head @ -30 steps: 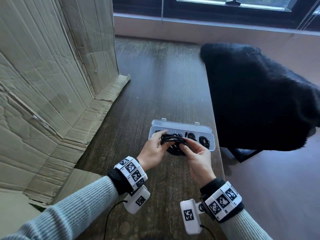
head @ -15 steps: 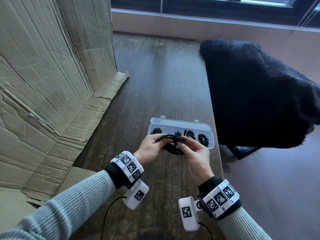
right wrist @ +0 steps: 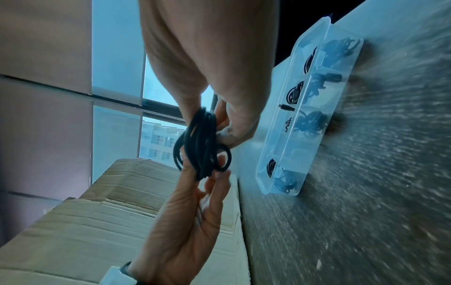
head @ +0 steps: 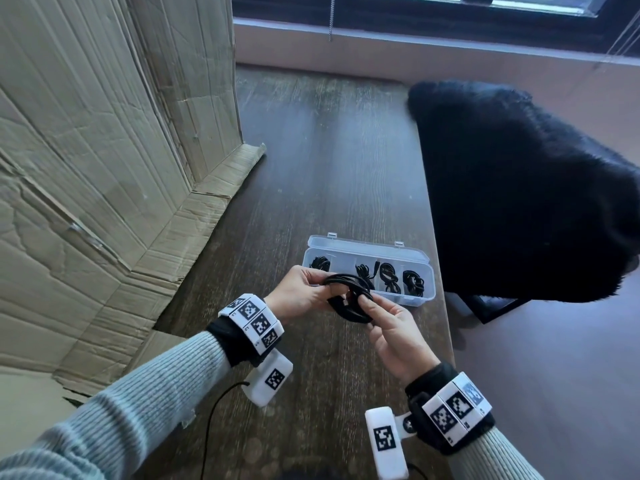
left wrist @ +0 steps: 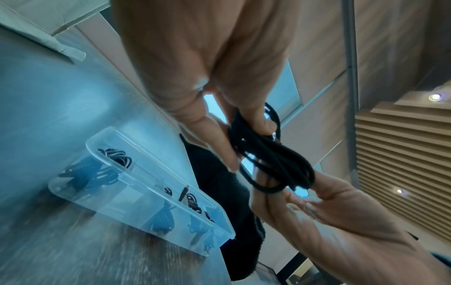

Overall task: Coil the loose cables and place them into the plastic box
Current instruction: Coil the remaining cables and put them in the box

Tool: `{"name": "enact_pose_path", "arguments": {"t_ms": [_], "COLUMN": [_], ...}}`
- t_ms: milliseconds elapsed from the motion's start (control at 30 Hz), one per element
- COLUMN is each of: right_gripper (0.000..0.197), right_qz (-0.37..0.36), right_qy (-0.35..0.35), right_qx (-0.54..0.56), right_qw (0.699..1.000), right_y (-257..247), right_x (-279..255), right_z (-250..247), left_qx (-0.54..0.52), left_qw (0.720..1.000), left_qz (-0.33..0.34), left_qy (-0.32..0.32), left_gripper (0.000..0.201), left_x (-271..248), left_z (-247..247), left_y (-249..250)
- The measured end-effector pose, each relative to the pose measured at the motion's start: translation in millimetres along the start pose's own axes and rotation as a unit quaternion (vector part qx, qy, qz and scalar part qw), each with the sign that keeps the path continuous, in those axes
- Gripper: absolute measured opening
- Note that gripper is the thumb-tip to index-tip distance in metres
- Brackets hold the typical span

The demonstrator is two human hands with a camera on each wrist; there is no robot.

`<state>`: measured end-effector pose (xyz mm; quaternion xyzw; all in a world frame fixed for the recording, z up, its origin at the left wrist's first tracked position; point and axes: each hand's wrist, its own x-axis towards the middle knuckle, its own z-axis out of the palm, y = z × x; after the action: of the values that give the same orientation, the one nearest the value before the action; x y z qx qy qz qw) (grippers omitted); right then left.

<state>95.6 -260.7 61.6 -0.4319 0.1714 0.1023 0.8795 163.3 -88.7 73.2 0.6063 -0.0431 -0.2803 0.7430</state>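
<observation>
A coiled black cable (head: 349, 299) (left wrist: 270, 154) (right wrist: 200, 144) hangs in the air between both hands, just in front of the clear plastic box (head: 420, 297) (left wrist: 136, 185) (right wrist: 305, 123). My left hand (head: 304, 289) (left wrist: 244, 123) pinches the coil's upper left side between thumb and fingers. My right hand (head: 384, 317) (right wrist: 219, 127) pinches the coil's lower right side. The box stands open on the dark wooden table (head: 329, 174), its lid tipped back; several compartments each hold a small black cable bundle (head: 414, 282).
Flattened cardboard sheets (head: 104, 168) lean along the table's left side. A black fluffy cushion on a chair (head: 519, 202) stands right of the table, close to the box. The table's right edge runs just past the box. A window sill lies at the far end.
The coil has turned from a flat bundle into a more open loop, and both hands have shifted slightly toward me, away from the box. The right hand's fingers have spread a little.
</observation>
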Motion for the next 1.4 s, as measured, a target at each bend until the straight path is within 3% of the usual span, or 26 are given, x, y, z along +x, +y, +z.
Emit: {"name": "enact_pose_path", "arguments": {"t_ms": [133,300,367,433,500,567,600,700,767,900,1200,1400], "right_gripper": [0.026,0.050,0.044,0.042,0.039,0.037,0.039,0.044,0.043,0.035,0.025,0.028], "right_qz": [0.033,0.026,0.038,0.061,0.080,0.090,0.095,0.112,0.128,0.158,0.157,0.177], "right_qy": [0.000,0.040,0.042,0.042,0.043,0.049,0.055,0.077,0.077,0.053,0.028,0.038], "right_qx": [-0.008,0.015,0.010,-0.018,-0.028,-0.016,-0.016,-0.031,-0.034,-0.014,-0.074,-0.118], "right_qw": [0.999,0.999,0.998,0.997,0.995,0.995,0.994,0.990,0.988,0.986,0.984,0.976], "right_y": [-5.2,-8.9,-8.5,-7.6,-8.2,-7.9,-7.4,-5.1,-6.0,-9.4,-9.0,-4.0], "right_x": [-1.3,4.2,4.0,3.8,3.9,5.5,6.2,8.7,8.9,7.8,13.4,16.7], "right_z": [2.4,2.0,1.6,2.1,0.7,-2.9,-4.7,-8.2,-8.9,-10.1,-10.0,-14.0], "left_qx": [-0.012,0.007,0.035,0.095,0.206,0.347,0.383,0.408,0.422,0.407,0.384,0.378], "left_qw": [1.000,0.998,0.995,0.987,0.958,0.892,0.872,0.867,0.860,0.860,0.867,0.888], "left_qz": [0.008,0.038,0.081,0.126,0.199,0.287,0.298,0.263,0.269,0.299,0.315,0.254], "left_qy": [0.026,0.043,0.046,0.041,0.002,-0.044,-0.066,-0.113,-0.103,-0.067,-0.051,-0.066], "left_gripper": [0.016,0.020,0.034,0.062,0.071,0.059,0.057,0.078,0.087,0.063,0.050,0.072], "left_x": [-0.3,3.6,3.9,2.8,1.9,1.9,1.5,2.1,4.0,12.6,10.6,0.3], "left_z": [1.3,4.6,3.3,-2.6,-9.9,-14.6,-15.6,-15.8,-14.7,-14.3,-10.7,-9.5], "left_y": [-1.4,-7.7,-11.9,-15.5,-18.2,-21.3,-21.8,-26.1,-31.2,-33.2,-43.0,-42.1]}}
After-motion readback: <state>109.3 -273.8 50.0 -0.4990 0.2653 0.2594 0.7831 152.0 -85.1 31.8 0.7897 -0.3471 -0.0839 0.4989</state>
